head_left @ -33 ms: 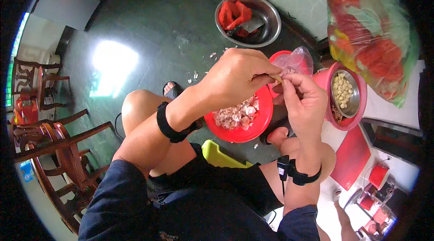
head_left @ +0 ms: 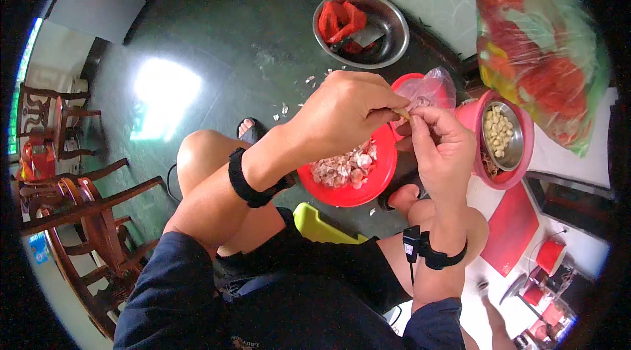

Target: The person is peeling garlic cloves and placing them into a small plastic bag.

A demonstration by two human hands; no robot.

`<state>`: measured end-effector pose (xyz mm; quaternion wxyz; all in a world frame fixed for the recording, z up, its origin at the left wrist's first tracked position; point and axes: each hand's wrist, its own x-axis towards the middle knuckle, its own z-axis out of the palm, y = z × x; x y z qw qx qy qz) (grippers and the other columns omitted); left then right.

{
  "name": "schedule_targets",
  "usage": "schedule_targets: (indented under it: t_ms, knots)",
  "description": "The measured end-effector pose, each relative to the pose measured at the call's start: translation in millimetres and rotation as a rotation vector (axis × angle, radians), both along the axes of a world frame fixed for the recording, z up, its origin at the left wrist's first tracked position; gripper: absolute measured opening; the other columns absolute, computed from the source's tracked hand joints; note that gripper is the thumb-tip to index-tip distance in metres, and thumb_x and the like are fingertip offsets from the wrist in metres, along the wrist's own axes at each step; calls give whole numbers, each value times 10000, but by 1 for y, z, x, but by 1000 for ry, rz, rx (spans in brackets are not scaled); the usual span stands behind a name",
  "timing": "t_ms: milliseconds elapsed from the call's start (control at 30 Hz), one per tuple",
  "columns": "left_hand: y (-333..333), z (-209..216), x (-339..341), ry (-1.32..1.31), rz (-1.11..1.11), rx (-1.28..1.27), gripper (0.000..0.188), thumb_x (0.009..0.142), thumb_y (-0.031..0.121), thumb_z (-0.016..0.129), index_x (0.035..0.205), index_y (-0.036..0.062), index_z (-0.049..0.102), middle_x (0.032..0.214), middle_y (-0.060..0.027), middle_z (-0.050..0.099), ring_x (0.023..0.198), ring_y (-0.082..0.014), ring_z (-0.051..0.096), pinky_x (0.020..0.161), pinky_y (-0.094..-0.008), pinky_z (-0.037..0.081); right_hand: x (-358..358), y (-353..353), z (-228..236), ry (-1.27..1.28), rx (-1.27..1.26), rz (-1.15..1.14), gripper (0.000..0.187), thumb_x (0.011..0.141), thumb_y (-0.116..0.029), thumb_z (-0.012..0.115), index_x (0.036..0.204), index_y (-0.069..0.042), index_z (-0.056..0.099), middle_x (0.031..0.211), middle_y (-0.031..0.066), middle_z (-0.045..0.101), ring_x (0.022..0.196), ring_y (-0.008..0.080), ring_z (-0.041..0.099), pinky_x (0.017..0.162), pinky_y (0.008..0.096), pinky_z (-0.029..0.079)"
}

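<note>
left hand [head_left: 348,103] + right hand [head_left: 444,143] pinching garlic clove [head_left: 403,113], centre | done: peeled cloves [head_left: 497,130], right | remaining: seemingly skin-on cloves [head_left: 342,171], centre

Smooth, glossy dark floor [head_left: 217,41] mirroring bright light. Shiny red plastic basin [head_left: 358,199] of dry, papery pieces [head_left: 336,171]. Polished metal basin [head_left: 396,44] with a crumpled red plastic bag [head_left: 351,16]. Smooth, pale cloves [head_left: 497,130] in a shiny metal bowl [head_left: 518,146] within a pink plastic tub [head_left: 511,182]. Glossy brown wooden chairs [head_left: 100,218]. Matt dark cloth sleeves [head_left: 167,287]. Thin, wrinkled, see-through plastic bag [head_left: 529,47] at upper right, catching shiny highlights.
</note>
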<state>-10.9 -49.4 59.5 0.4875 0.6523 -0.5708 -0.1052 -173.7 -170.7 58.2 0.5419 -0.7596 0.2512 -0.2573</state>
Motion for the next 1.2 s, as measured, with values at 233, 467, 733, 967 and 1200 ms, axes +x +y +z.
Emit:
schedule_targets:
  t_ms: [233, 467, 733, 967, 1200]
  knots:
    - [-1, -10, -6, -5, 3, -18, 250, 792, 69, 775, 1041, 43, 781, 932, -143, 742, 826, -323, 721, 727, -386, 584, 3, 3, -9, -22, -78, -18, 39, 915, 28, 676, 948, 31, 697, 767, 33, 696, 673, 43, 606, 599, 240, 499]
    - [-14, -3, -17, 123, 14, -98, 304, 766, 46, 788, 1069, 48, 764, 941, -138, 741, 867, -317, 729, 770, -382, 589, 1, 3, 8, -73, 208, -104, 53, 939, 25, 648, 977, 10, 682, 818, -7, 664, 669, 43, 598, 591, 223, 491]
    - [-18, 4, -24, -79, 158, -231, 338, 723, 22, 792, 1055, 77, 771, 968, -103, 741, 878, -292, 720, 789, -378, 597, 3, 0, 3, -41, 54, -156, 34, 948, 13, 639, 943, 3, 670, 829, -3, 651, 722, 31, 552, 627, 208, 468]
    - [-15, 15, -24, 647, -74, -90, 192, 892, 20, 724, 1083, 18, 743, 1003, -87, 749, 894, -186, 719, 780, -307, 593, -1, 0, 7, -256, 478, -60, 68, 991, -18, 575, 1006, -30, 640, 779, 2, 626, 589, 53, 545, 542, 209, 461]
    - [-19, 5, -19, 1499, -281, -183, 339, 1033, 64, 584, 1358, -33, 600, 1157, -96, 714, 976, -136, 685, 873, -292, 588, 0, -1, 5, -258, 475, -40, 109, 1017, -102, 553, 1040, -35, 636, 751, -10, 588, 591, 75, 555, 552, 231, 478]
